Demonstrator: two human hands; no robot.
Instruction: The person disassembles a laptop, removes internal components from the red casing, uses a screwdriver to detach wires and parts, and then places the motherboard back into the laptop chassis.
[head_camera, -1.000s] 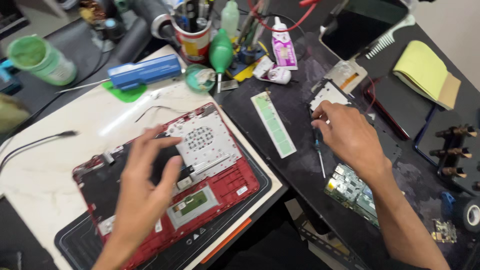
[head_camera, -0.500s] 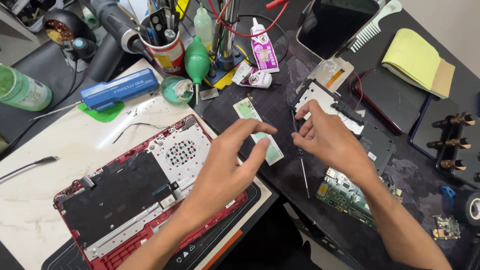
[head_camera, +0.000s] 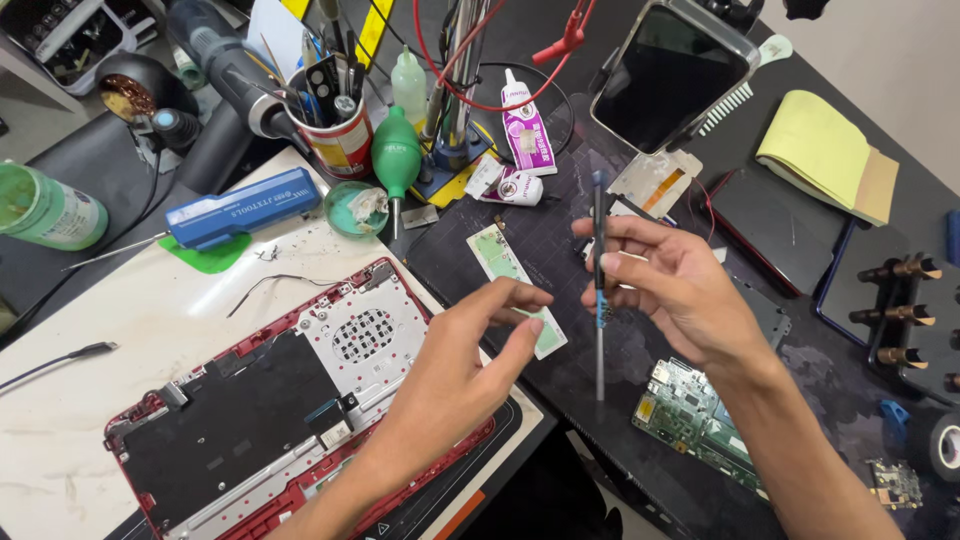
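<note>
2 hands are working over the dark mat (head_camera: 560, 230) on the bench. The right hand (head_camera: 668, 290) is holding 1 slim screwdriver (head_camera: 599, 290) upright, its fingers (head_camera: 615, 232) closing around the upper half of the tool; the grip is dark with a blue tip at the top, and a bare metal shaft is hanging down below the hand, ending above the mat. The left hand (head_camera: 462, 372) is hovering just beside it, thumb and forefinger pinching narrowly together near the shaft, and I cannot tell whether anything is sitting between them. Under that hand 1 pale green strip (head_camera: 505, 270) is lying flat on the mat. 1 red laptop base (head_camera: 270, 420) is lying open at the lower left on the white part of the bench, showing a black panel and a silver plate. 1 green circuit board (head_camera: 695, 415) is resting below the right wrist. 1 red cup (head_camera: 338, 135) is standing at the back, holding several tools and tweezers. 1 small round dish (head_camera: 357, 208) is holding a pale crumpled scrap. 1 green bottle (head_camera: 45, 208) is standing at the far left.
</note>
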